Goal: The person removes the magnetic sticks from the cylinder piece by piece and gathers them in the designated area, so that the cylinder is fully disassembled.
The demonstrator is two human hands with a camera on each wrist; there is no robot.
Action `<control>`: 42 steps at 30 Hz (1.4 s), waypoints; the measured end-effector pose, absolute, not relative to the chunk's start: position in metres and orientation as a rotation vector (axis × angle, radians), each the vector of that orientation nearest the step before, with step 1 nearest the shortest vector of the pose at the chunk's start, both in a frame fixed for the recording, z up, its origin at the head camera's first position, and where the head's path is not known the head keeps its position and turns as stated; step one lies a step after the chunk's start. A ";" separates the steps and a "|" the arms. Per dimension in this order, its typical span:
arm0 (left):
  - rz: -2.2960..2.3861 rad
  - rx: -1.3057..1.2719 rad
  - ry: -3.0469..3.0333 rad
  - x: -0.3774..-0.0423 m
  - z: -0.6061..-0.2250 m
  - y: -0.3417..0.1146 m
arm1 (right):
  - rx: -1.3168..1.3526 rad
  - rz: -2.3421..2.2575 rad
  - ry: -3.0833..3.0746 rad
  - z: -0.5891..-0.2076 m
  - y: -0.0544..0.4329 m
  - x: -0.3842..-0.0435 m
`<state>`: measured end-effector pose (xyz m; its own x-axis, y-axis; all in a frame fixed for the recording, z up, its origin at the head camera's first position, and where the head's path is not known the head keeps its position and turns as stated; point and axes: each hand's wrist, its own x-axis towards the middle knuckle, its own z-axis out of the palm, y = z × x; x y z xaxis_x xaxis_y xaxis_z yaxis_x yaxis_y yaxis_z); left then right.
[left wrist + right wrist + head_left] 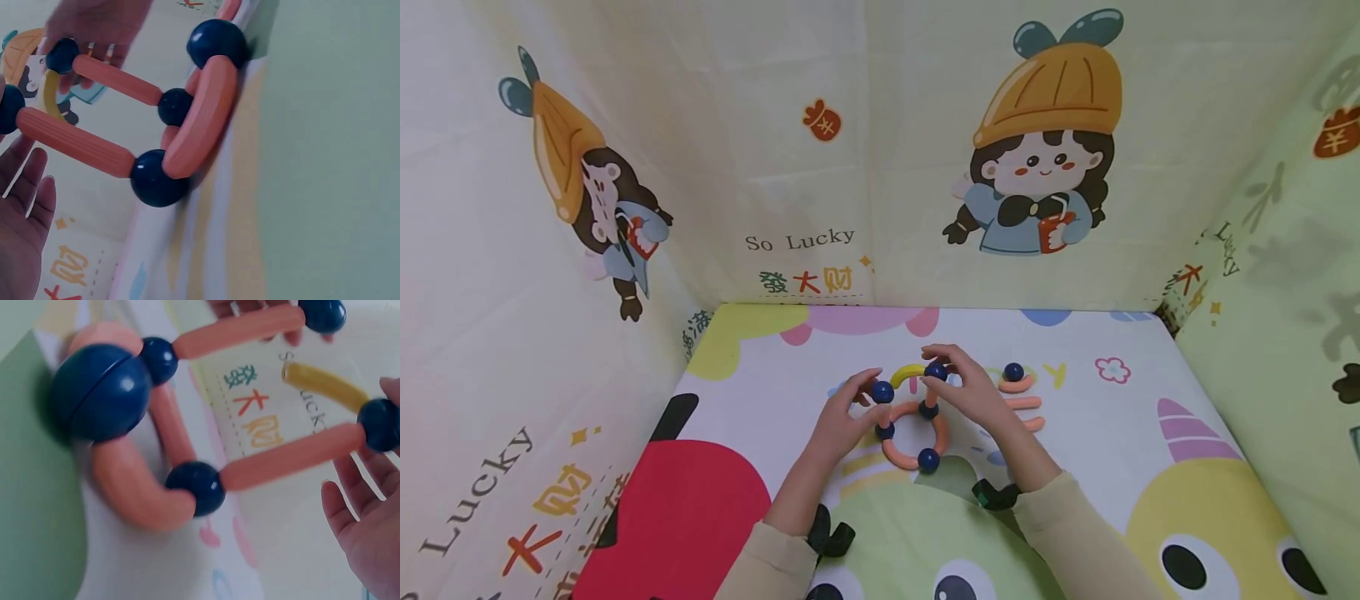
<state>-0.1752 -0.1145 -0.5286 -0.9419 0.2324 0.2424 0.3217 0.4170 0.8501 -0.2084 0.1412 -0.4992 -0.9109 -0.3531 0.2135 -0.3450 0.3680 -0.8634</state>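
Just below the middle of the head view, a ring point(942, 432) of salmon curved rods and navy balls lies on the cloth-covered counter point(1097, 425). Two straight rods rise from it, the left upright point(75, 142) and the right upright point(294, 456), each capped by a navy ball. The left hand point(842, 417) pinches the left top ball point(882, 392) between thumb and fingers, parted only by the ball's width; its other fingers spread loosely. The right hand point(973, 387) likewise pinches the right top ball point(936, 372). From that ball a yellow curved rod point(325, 386) reaches left, its far end apart from the left top ball in the right wrist view. Just right of the right hand sit a loose ball point(1013, 372) touching a curved rod point(1018, 386), and two further rods point(1024, 402), partly behind the forearm. Bare printed cloth runs from these to the counter's right edge, and a narrower strip lies between the hands and its far edge, where the wall cloth point(910, 208) rises.
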 end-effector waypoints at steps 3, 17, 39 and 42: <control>-1.487 -0.563 -2.570 -0.178 -0.522 -0.117 | -0.655 -1.608 2.569 -0.508 0.152 -0.204; -1.552 -0.563 -2.589 -0.173 -0.522 -0.112 | -0.214 -1.385 2.509 -0.549 0.154 -0.179; -1.749 -0.376 -2.581 -0.178 -0.528 -0.104 | -0.189 -1.425 2.501 -0.568 0.148 -0.175; -1.703 -0.378 -2.576 -0.180 -0.527 -0.105 | -0.197 -1.426 2.508 -0.568 0.149 -0.175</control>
